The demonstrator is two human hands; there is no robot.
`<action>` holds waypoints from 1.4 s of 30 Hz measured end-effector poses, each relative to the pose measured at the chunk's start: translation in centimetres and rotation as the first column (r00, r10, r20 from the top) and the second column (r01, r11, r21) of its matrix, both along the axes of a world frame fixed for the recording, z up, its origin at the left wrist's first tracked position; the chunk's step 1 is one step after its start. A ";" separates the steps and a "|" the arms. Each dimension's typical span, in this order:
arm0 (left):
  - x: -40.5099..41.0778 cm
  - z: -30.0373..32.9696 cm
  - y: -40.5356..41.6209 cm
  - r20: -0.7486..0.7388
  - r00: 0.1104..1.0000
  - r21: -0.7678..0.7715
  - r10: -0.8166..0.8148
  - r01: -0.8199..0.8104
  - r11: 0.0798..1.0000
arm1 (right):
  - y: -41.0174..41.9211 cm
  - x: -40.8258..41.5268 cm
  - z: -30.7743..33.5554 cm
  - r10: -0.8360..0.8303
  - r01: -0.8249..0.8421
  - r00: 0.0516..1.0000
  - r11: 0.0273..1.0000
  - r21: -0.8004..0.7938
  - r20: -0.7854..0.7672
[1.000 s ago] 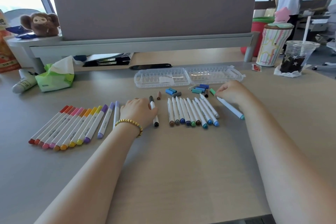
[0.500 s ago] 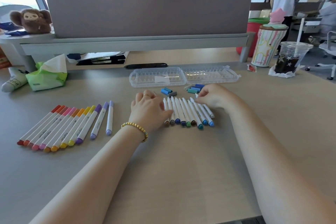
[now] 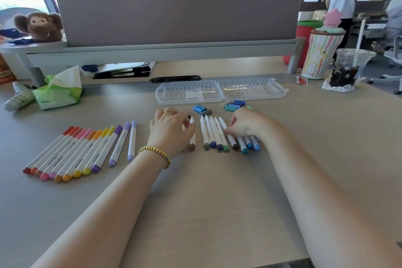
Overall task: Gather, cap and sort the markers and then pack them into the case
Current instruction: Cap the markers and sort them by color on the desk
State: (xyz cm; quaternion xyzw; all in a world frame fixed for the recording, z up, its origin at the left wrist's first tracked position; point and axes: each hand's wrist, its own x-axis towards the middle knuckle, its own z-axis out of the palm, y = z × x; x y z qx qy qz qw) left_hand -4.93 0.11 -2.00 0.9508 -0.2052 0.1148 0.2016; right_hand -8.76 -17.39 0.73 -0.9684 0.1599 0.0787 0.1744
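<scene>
Fingers (image 3: 228,130) of the right hand (image 3: 245,124) press the uncapped markers (image 3: 214,135), left hand (image 3: 171,130) pinches a brown marker (image 3: 192,137); pushing may roll them into loose caps (image 3: 233,105).

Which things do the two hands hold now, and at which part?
The left hand grips the brown-ended marker along its white barrel. The right hand rests its fingers on the barrels of the uncapped markers; a true grip cannot be told.

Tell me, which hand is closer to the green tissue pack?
Left. The left hand lies in the middle of the desk, to the right of the green tissue pack. The right hand is farther right still, over the blue and green markers.
</scene>
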 end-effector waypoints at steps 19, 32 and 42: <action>0.5 1.9 1.3 -0.257 0.950 -0.599 -0.175 -0.015 0.800 | 2.0 0.3 1.8 -0.155 -0.094 0.955 0.646 0.757 0.251; 1.9 2.6 1.2 -0.487 0.835 -0.725 -0.255 -0.224 0.651 | 0.1 2.7 1.4 -0.382 0.029 0.852 0.718 0.696 0.358; 3.9 2.6 -4.0 -0.534 0.669 -0.842 -0.517 -0.368 0.394 | -7.4 4.8 -1.1 -0.424 0.222 0.806 0.863 0.453 0.413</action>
